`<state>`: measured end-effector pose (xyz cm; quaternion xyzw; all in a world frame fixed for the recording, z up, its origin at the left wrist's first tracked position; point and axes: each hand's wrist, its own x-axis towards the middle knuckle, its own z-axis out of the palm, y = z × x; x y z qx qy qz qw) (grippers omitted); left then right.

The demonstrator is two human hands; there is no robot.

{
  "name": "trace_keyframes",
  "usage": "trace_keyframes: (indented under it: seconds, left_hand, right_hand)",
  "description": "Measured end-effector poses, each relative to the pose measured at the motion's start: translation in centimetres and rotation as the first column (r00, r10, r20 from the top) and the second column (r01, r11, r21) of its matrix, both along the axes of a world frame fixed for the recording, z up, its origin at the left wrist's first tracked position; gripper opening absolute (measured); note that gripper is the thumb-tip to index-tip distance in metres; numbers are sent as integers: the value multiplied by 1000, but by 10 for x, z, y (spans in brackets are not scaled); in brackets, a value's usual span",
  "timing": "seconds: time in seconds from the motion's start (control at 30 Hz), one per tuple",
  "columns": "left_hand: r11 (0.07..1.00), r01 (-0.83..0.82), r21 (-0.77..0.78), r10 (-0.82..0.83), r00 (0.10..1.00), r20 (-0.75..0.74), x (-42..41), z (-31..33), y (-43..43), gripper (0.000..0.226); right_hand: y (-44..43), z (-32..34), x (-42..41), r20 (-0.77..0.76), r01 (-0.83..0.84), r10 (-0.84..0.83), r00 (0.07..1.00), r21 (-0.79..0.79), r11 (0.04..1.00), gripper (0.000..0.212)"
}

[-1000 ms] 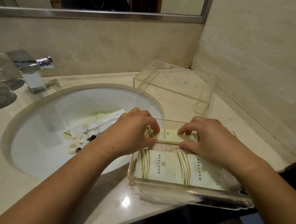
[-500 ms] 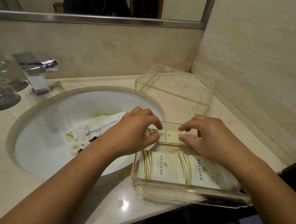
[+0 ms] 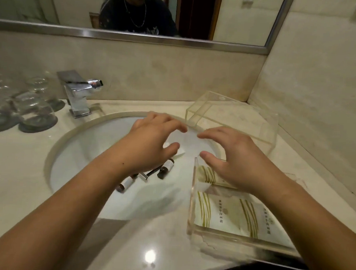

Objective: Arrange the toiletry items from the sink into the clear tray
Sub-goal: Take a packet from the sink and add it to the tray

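Note:
The clear tray (image 3: 192, 199) stands on the counter at the right front. It holds flat white packets with green stripes (image 3: 228, 216) and a narrow striped box (image 3: 207, 174) at its far end. In the white sink (image 3: 77, 150) lie two small dark-capped bottles (image 3: 167, 167) (image 3: 127, 183), a thin black item (image 3: 151, 172) and a white packet (image 3: 180, 152). My left hand (image 3: 152, 141) hovers over the sink with fingers spread, holding nothing. My right hand (image 3: 233, 158) hovers over the tray's far end, fingers apart and empty.
A second clear acrylic box (image 3: 242, 117) sits behind the tray near the corner wall. The chrome faucet (image 3: 78, 94) stands at the sink's back left, with upturned glasses (image 3: 36, 113) left of it. A mirror runs above the backsplash.
Both hands have let go of the narrow striped box in the tray and risen toward the sink. The view has tilted, showing the bottles in the basin.

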<state>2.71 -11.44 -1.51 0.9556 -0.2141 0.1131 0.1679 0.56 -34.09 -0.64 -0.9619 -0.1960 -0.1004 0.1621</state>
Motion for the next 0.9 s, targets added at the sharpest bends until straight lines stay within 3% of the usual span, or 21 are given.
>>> trace_keyframes:
  seconds: [0.23,0.5,0.9]
  left_hand:
    - [976,-187,107,199,974,-106,26,-18,84,40]
    - [941,-208,268,270,937,-221,57,-56,137,41]
    - [913,-232,337,377,797,-471,111,-113,154,33]
  right_hand:
    - [65,-11,33,-58,-124,121,991,-43,991,42]
    - [143,-43,81,-198,-228,182,963,-240,944,40]
    - [196,-103,153,-447,-229,15,895,-430,873,43]
